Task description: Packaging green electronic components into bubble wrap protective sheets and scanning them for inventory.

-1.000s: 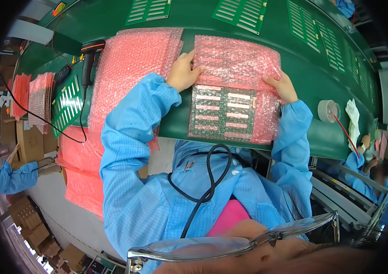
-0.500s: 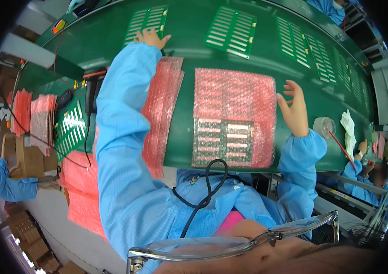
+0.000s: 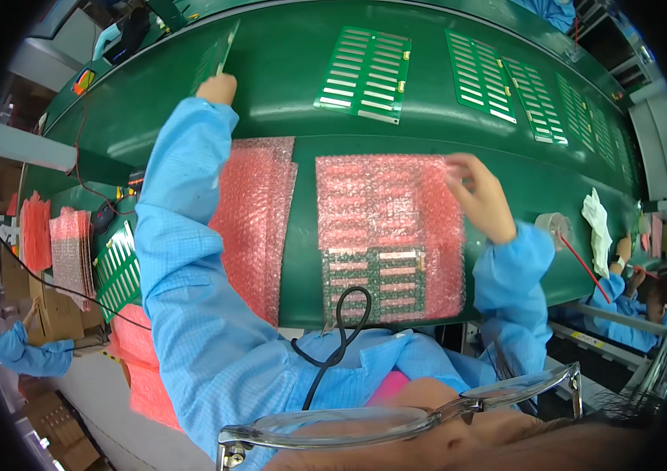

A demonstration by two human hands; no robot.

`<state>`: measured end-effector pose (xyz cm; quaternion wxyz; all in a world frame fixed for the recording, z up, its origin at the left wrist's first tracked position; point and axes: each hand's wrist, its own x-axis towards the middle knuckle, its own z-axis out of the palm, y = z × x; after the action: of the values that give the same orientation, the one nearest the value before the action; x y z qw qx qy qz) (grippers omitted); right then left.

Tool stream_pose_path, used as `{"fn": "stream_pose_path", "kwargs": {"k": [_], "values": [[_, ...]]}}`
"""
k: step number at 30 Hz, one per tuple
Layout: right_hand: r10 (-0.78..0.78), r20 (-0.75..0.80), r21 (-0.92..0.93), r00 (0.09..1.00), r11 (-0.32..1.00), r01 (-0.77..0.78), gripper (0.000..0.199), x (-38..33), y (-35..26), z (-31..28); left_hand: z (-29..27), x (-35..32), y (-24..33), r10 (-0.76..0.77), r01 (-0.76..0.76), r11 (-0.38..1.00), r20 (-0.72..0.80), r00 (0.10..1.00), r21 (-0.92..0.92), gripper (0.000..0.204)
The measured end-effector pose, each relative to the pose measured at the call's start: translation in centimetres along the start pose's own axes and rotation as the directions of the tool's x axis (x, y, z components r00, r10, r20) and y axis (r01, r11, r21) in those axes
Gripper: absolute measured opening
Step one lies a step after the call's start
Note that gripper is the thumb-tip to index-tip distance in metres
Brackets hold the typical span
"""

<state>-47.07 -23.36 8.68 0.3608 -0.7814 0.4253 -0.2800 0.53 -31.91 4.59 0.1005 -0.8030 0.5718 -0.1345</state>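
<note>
Far left, I list red bubble sleeves (image 3: pixel 35 231) on edge, then a paler stack of bags (image 3: pixel 72 251) beside them, both apparently parked at the margin to spare working room. Next, one black mouse (image 3: pixel 104 216); one slotted green board (image 3: pixel 118 271) lying at a slant near the table's edge, reason not evident to me; pink sheets (image 3: pixel 153 385) hanging below the worktop, partly behind the sleeve. Left hand (image 3: pixel 217 89), reached far out: closed on the near end of a raised green board (image 3: pixel 207 67), tipped steeply above the green worktop (image 3: pixel 275 102), probably pinched at its end to spare the slotted face; the fingers are mostly hidden, so the exact grip I cannot tell. Below, a pile of pink bubble bags (image 3: pixel 251 228), half under the forearm, likely kept close for easy reach. Centre: one wrapped board (image 3: pixel 373 279), flat in front of the body, its upper half under denser pink film; behind it, one bare board (image 3: pixel 365 74). Right hand (image 3: pixel 482 202): loosely curled, thumb apart, nothing seen in it, fingertips over the wrapping's upper right corner, perhaps to steady it; contact I cannot confirm. Farther right: more boards (image 3: pixel 481 76) laid in a row, seemingly spaced for single pick-up; a clear tub (image 3: pixel 547 223); a red stick (image 3: pixel 588 273); a white cloth (image 3: pixel 599 224).
</note>
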Motion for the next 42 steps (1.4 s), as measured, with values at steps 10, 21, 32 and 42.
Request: {"fn": "stream_pose_path", "kwargs": {"k": [10,21,32,42], "values": [[0.121,0.221,0.690,0.968,0.681,-0.243,0.045,22.3,-3.3,16.4,-13.5,-14.3,11.3,0.338,-0.374,0.927,-0.394,0.855,-0.017,0.009],[0.142,0.047,0.837,0.989,0.534,-0.116,0.026,10.3,-3.8,3.8,-0.5,-32.9,4.7,-0.012,-0.076,0.967,-0.340,0.940,-0.242,0.028],[0.202,-0.105,0.875,0.974,0.485,-0.006,0.029,-2.5,-0.3,-3.9,-17.6,-34.4,-1.3,-0.261,-0.130,-0.035,-0.117,0.958,-0.991,0.021],[0.219,0.016,0.915,0.976,0.391,-0.103,0.029,-7.7,2.6,-1.5,-12.0,-20.4,1.5,0.191,0.054,-0.433,-0.033,0.981,-0.900,0.021]]}}
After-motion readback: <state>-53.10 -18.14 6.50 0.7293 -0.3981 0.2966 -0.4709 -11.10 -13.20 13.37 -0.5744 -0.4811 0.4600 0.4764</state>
